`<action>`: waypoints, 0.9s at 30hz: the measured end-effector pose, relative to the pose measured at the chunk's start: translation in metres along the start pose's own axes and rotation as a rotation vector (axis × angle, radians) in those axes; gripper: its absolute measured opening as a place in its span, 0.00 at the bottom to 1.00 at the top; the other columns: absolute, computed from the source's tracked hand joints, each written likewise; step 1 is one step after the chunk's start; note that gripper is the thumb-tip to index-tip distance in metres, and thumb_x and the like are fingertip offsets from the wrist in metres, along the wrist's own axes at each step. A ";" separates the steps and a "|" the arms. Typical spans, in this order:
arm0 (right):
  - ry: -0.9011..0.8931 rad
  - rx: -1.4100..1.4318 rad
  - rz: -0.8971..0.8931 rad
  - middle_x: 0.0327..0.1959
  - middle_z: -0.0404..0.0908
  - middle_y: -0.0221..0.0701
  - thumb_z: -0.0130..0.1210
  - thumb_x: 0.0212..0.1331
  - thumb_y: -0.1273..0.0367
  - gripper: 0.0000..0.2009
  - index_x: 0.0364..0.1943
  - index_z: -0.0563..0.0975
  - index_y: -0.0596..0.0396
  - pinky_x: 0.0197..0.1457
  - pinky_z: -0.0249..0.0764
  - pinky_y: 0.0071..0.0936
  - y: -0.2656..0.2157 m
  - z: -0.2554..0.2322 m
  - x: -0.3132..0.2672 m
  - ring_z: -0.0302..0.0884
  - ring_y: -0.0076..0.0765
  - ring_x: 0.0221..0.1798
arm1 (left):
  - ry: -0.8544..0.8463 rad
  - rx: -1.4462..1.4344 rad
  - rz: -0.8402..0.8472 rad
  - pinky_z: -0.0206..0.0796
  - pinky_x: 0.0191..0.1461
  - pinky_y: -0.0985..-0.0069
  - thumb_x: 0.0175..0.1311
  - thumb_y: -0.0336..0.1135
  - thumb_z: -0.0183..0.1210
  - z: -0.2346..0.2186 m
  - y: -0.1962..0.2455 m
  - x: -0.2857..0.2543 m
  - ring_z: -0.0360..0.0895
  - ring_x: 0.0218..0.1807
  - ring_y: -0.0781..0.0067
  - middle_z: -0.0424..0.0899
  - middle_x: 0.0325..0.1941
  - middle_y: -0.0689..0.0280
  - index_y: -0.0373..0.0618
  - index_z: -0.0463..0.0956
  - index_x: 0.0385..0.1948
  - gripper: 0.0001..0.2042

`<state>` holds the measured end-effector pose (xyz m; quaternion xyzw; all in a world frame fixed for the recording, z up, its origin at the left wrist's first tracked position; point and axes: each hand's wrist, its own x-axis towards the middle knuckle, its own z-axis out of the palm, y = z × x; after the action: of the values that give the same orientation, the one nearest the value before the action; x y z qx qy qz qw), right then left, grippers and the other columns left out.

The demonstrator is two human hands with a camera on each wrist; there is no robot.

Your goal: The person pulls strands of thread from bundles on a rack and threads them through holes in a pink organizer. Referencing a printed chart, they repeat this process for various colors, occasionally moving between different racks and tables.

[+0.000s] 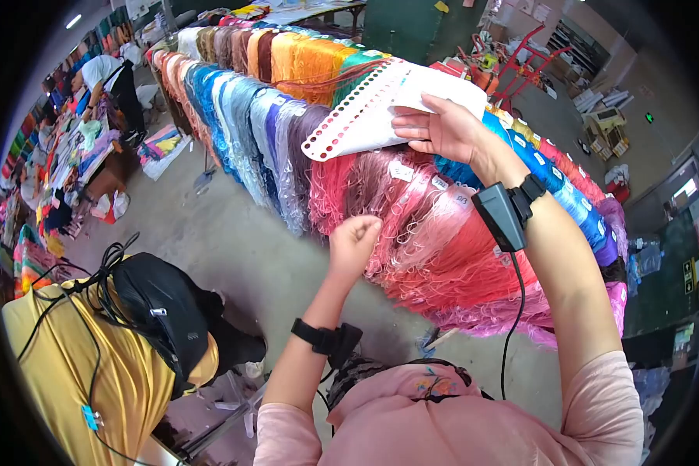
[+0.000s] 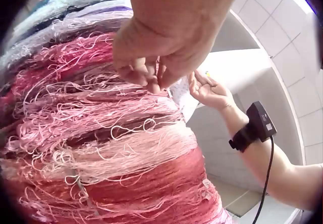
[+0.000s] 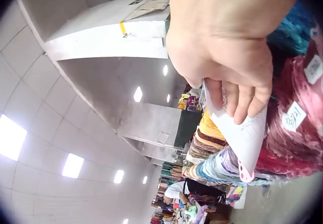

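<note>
My left hand (image 1: 356, 242) is beside the front of the hanging pink skeins (image 1: 396, 206), with its fingers curled and a pink thread pinched at the fingertips. In the left wrist view those fingers (image 2: 151, 75) overlap the loose strands. My right hand (image 1: 446, 133) lies against a white shade card (image 1: 377, 116) on top of the skeins, its fingers fairly straight and the palm showing. Rows of round colour samples run along the card's edge, and its far part bends up behind the hand. The right wrist view shows the fingers (image 3: 237, 100) over the card.
Skeins in blue (image 1: 225, 116), yellow and other colours hang along the long rack, many with paper tags (image 1: 400, 171). A person in yellow (image 1: 85, 365) stands close at left. Another person (image 1: 116, 85) bends over a heaped table. A red hand truck (image 1: 524, 66) stands behind.
</note>
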<state>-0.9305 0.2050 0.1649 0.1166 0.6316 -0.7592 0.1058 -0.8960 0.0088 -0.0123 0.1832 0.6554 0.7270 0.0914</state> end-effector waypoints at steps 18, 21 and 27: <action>-0.069 -0.049 -0.022 0.45 0.73 0.33 0.31 0.63 0.55 0.22 0.51 0.67 0.53 0.41 0.69 0.24 -0.004 -0.011 0.002 0.72 0.28 0.45 | 0.019 0.205 0.347 0.65 0.30 0.80 0.53 0.24 0.52 0.029 -0.011 0.039 0.70 0.22 0.76 0.73 0.39 0.57 0.37 0.71 0.41 0.13; -0.100 -0.056 0.000 0.43 0.73 0.33 0.35 0.61 0.53 0.22 0.49 0.68 0.54 0.39 0.70 0.23 -0.001 -0.016 0.000 0.73 0.28 0.43 | -0.034 0.246 0.338 0.66 0.31 0.78 0.52 0.24 0.52 0.034 -0.016 0.030 0.71 0.23 0.74 0.71 0.44 0.55 0.37 0.67 0.47 0.17; -0.118 -0.115 0.003 0.41 0.73 0.34 0.42 0.56 0.48 0.27 0.47 0.68 0.59 0.38 0.70 0.23 0.006 -0.026 -0.021 0.73 0.28 0.40 | 0.060 0.266 0.356 0.65 0.28 0.84 0.52 0.24 0.53 0.036 -0.008 0.013 0.72 0.23 0.79 0.73 0.37 0.61 0.38 0.72 0.38 0.10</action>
<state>-0.9078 0.2301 0.1615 0.0664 0.6665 -0.7272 0.1503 -0.8952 0.0478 -0.0158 0.2846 0.7053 0.6439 -0.0829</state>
